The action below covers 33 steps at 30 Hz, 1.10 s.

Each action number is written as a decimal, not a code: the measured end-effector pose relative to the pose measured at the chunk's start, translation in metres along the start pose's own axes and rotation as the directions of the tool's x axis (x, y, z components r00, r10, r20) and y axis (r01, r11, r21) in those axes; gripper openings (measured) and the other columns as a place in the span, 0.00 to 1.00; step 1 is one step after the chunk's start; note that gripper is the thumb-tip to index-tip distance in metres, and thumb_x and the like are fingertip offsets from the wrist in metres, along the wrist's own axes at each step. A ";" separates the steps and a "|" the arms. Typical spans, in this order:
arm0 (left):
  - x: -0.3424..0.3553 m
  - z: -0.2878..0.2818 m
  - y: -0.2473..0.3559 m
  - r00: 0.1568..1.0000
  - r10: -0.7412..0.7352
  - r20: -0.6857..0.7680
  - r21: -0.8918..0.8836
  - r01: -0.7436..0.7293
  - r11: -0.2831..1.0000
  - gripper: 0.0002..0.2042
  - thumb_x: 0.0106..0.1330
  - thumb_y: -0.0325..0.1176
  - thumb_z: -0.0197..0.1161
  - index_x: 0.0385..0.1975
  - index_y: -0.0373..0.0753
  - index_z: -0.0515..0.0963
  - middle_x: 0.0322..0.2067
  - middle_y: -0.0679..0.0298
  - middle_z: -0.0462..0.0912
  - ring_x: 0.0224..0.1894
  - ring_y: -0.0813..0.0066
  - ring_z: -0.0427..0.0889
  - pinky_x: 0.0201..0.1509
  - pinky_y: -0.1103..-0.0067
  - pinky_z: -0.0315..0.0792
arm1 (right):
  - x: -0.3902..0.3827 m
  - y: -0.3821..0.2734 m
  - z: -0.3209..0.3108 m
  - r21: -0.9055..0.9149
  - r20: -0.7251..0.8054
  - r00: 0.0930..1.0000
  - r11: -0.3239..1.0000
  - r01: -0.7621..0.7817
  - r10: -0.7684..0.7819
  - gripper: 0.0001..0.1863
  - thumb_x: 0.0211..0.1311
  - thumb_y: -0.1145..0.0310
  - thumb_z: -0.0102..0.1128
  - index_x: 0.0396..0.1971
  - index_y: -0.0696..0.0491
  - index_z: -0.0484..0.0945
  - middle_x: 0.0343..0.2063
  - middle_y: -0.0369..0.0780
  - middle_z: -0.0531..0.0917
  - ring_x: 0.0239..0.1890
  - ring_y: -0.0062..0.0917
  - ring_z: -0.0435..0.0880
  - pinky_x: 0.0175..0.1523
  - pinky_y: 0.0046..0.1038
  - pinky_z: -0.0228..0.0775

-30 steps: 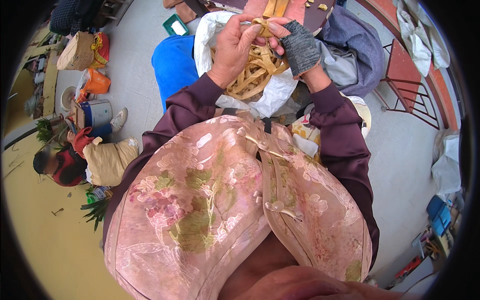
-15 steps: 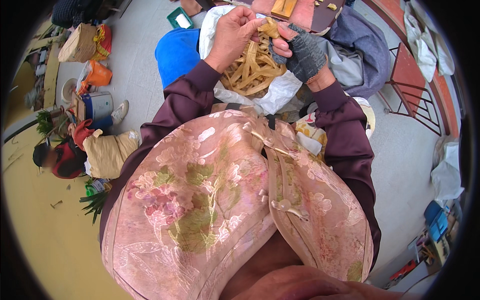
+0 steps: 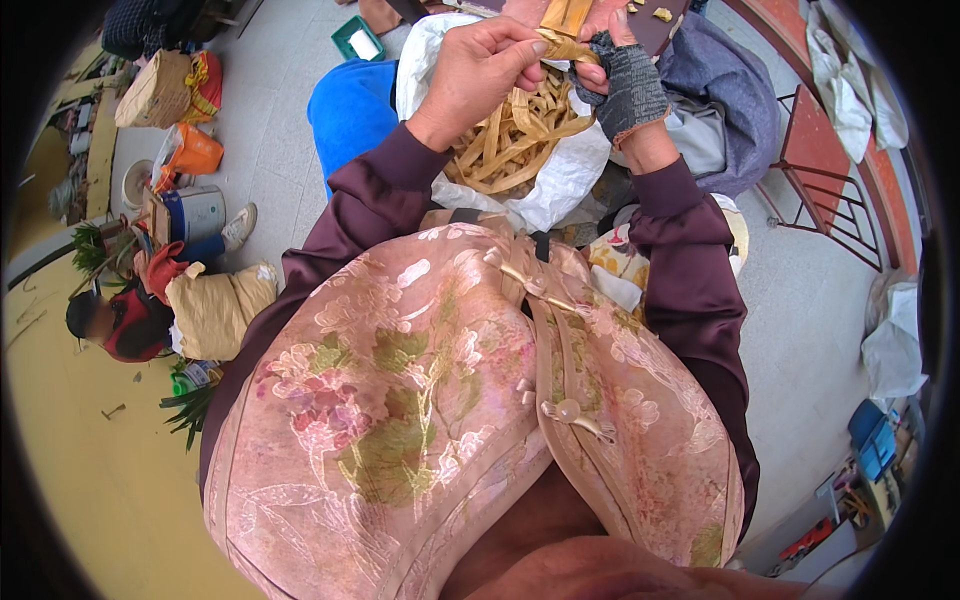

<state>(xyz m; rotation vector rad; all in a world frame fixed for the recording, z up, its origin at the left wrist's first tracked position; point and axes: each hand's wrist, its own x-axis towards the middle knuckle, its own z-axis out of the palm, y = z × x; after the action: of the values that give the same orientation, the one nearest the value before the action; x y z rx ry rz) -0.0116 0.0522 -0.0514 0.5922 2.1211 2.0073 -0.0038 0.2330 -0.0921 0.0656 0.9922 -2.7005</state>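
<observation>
My left hand [image 3: 478, 75] is closed, thumb and fingertips pinching a flat tan strip [image 3: 566, 48] that looks like dried plant fibre. On my right hand [image 3: 622, 85] is a dark grey fingerless glove. Its fingers curl around the strip's other end, with the thumb pointing up. Between the two hands the strip runs slightly twisted. Below them, a white sack [image 3: 577, 187] stands open, holding a heap of similar tan strips [image 3: 508, 155]. One long strip loops from beneath my right hand down to the heap.
A wooden block [image 3: 566, 14] lies on pink cloth just beyond my hands. Blue fabric [image 3: 345, 110] is left of the sack; grey-blue cloth [image 3: 715, 95] is at right. A green tray [image 3: 357, 40] sits far left. A person [image 3: 130, 318] is at left, a red folding table [image 3: 818, 150] at right.
My right hand has shifted right and turned its thumb upward. The strip, bunched between my fingers before, is now drawn out between both hands. My left hand moved slightly right.
</observation>
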 end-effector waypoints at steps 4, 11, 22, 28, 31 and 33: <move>-0.016 0.001 0.022 0.991 0.131 0.027 0.273 -0.133 0.953 0.05 0.65 0.27 0.58 0.34 0.33 0.78 0.20 0.68 0.78 0.22 0.86 0.76 0.27 0.89 0.72 | 0.005 -0.003 -0.011 -0.079 -0.070 0.992 0.992 0.102 -0.108 0.19 0.67 0.49 0.45 0.27 0.50 0.72 0.11 0.30 0.65 0.09 0.13 0.57 0.16 0.16 0.46; -0.015 -0.037 0.010 0.965 0.247 0.084 0.561 -0.251 0.789 0.08 0.63 0.31 0.61 0.38 0.35 0.78 0.30 0.66 0.79 0.33 0.78 0.78 0.39 0.83 0.73 | 0.001 -0.007 -0.005 -0.178 0.134 0.986 0.976 0.122 -0.099 0.07 0.61 0.66 0.57 0.28 0.52 0.70 0.15 0.30 0.68 0.14 0.11 0.62 0.19 0.13 0.49; -0.013 -0.017 -0.006 0.945 0.199 0.259 0.846 -0.321 0.425 0.10 0.59 0.25 0.56 0.41 0.39 0.72 0.32 0.58 0.75 0.36 0.55 0.77 0.36 0.67 0.71 | 0.003 0.022 0.012 -0.609 0.061 0.987 0.789 -0.083 0.151 0.14 0.62 0.59 0.56 0.21 0.52 0.71 0.16 0.32 0.75 0.15 0.12 0.71 0.19 0.14 0.61; 0.020 -0.049 -0.047 0.806 0.383 0.452 0.816 -0.547 0.187 0.08 0.54 0.29 0.57 0.35 0.43 0.71 0.26 0.62 0.74 0.30 0.63 0.77 0.30 0.71 0.69 | 0.002 0.028 0.023 -0.731 0.118 0.986 0.662 0.164 -0.114 0.13 0.59 0.60 0.59 0.25 0.55 0.75 0.12 0.30 0.70 0.14 0.12 0.65 0.19 0.15 0.55; 0.034 -0.053 -0.057 0.805 0.398 0.439 0.778 -0.562 0.279 0.07 0.58 0.33 0.57 0.34 0.41 0.71 0.22 0.63 0.75 0.28 0.62 0.78 0.30 0.70 0.70 | 0.007 0.028 0.025 -0.769 0.077 0.973 0.609 0.195 -0.215 0.12 0.57 0.60 0.61 0.25 0.54 0.76 0.13 0.29 0.70 0.15 0.11 0.65 0.21 0.15 0.56; 0.042 -0.039 -0.050 0.904 0.268 0.334 0.838 -0.414 0.355 0.06 0.61 0.33 0.56 0.34 0.40 0.70 0.23 0.61 0.76 0.29 0.61 0.78 0.30 0.68 0.70 | 0.012 0.016 0.017 -0.868 0.078 0.961 0.456 0.196 -0.266 0.20 0.57 0.53 0.57 0.26 0.58 0.78 0.17 0.42 0.77 0.21 0.27 0.76 0.32 0.29 0.68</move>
<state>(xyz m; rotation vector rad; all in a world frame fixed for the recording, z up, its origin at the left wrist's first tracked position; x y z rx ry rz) -0.0730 0.0316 -0.0910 1.3690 3.0508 0.6137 -0.0106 0.2072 -0.0907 -0.1946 2.4336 -2.0221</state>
